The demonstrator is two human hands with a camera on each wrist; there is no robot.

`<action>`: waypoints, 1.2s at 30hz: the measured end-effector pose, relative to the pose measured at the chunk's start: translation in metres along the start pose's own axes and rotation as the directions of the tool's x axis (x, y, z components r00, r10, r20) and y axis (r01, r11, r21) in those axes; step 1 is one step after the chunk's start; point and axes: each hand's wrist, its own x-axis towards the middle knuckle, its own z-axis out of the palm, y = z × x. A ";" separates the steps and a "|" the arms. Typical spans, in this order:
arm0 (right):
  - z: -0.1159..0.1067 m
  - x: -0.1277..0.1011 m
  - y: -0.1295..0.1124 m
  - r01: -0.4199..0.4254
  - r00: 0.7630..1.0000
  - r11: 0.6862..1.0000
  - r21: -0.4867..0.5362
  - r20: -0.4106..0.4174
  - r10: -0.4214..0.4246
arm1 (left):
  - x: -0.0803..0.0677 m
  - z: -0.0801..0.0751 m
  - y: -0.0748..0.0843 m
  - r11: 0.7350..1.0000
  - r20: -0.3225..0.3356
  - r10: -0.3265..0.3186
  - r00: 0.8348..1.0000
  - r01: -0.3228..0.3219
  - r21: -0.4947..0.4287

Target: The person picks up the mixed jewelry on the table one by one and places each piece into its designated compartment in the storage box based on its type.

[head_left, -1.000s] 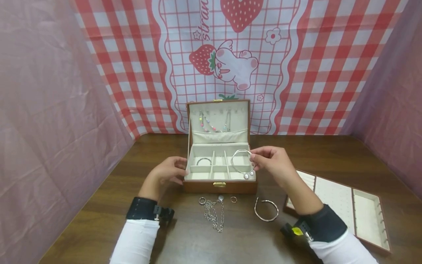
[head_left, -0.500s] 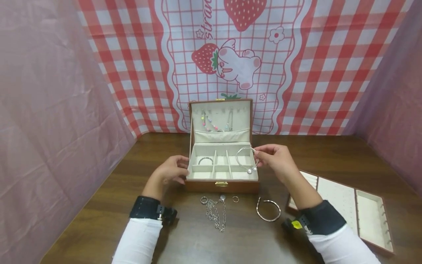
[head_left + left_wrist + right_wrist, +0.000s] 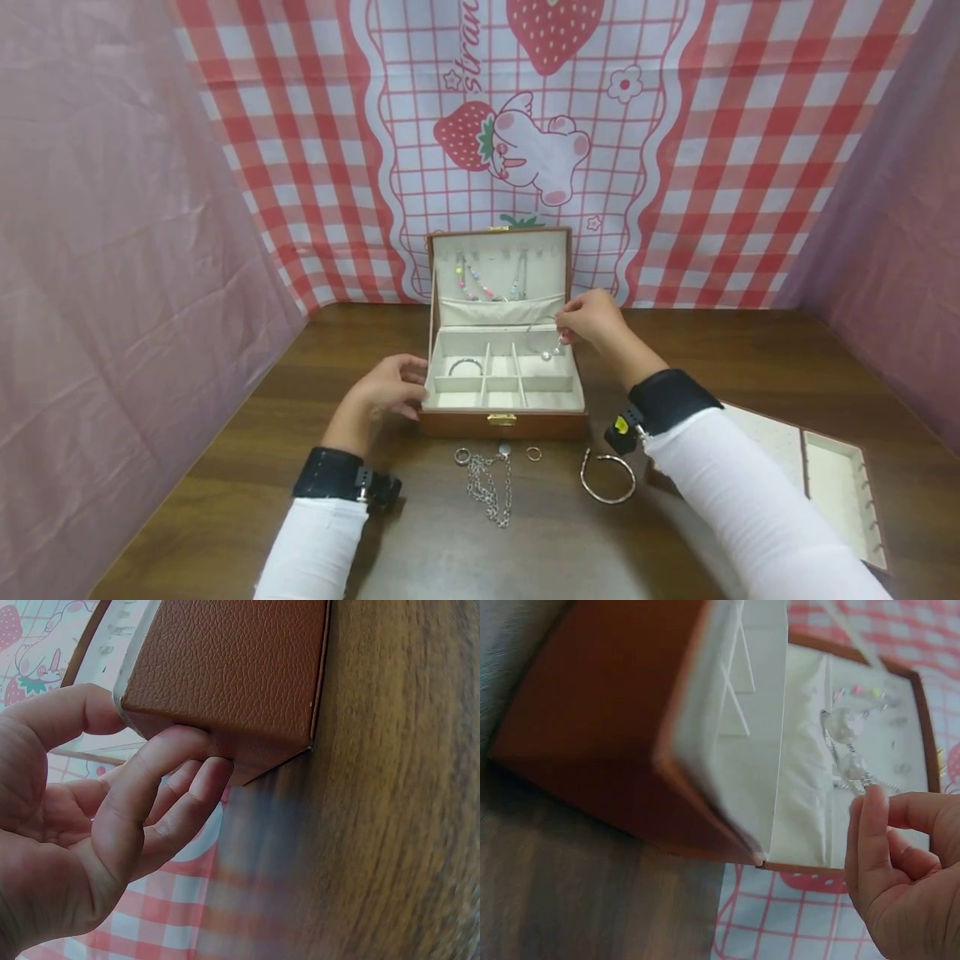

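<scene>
Head: right hand [image 3: 592, 318] holds pearl bangle [image 3: 546, 356] over far right part of jewelry box [image 3: 465, 425]; left hand [image 3: 386, 385] at its left side. Left wrist: fingers [image 3: 124, 810] loosely bent, touching box. Right wrist: fingers [image 3: 874, 832] narrow, pinching bangle.

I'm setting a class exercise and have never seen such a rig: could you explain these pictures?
No machine works here, only a person's two bare hands. A head-worn camera gives the wide view; a camera on each wrist shows that hand close up. The left hand touches the side of an open brown leather-look jewellery box with cream compartments. The right hand pinches a thin silver-coloured bangle with white pearl-like beads over it. On the dark wooden table lie a silver-coloured chain necklace, two small rings, a silver-coloured open bangle and a cream-lined, brown-edged tray, partly hidden by the right arm.
</scene>
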 end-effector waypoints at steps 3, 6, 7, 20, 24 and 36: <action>0.002 0.009 -0.005 -0.059 0.998 0.995 -0.078 -0.016 0.058 | -0.001 0.000 0.001 1.000 -0.012 -0.008 1.000 0.008 0.002; 0.005 0.017 -0.008 -0.124 0.992 0.980 -0.153 -0.022 0.122 | -0.002 0.000 0.003 1.000 -0.021 -0.011 1.000 0.011 0.006; 0.006 0.019 -0.008 -0.141 0.990 0.973 -0.185 -0.023 0.139 | -0.003 0.000 0.003 1.000 -0.025 -0.012 1.000 0.012 0.007; 0.026 0.021 -0.016 -0.171 0.985 0.797 -0.579 -0.074 0.157 | -0.003 0.001 0.004 1.000 -0.013 -0.016 1.000 0.016 0.010; 0.029 0.019 -0.015 -0.190 0.978 0.799 -0.571 -0.037 0.206 | -0.003 0.001 0.003 1.000 -0.005 -0.012 1.000 0.012 0.005; 0.030 0.025 -0.001 0.041 0.999 0.758 -0.651 0.031 -0.027 | -0.003 0.001 0.002 1.000 -0.006 -0.008 1.000 0.008 0.007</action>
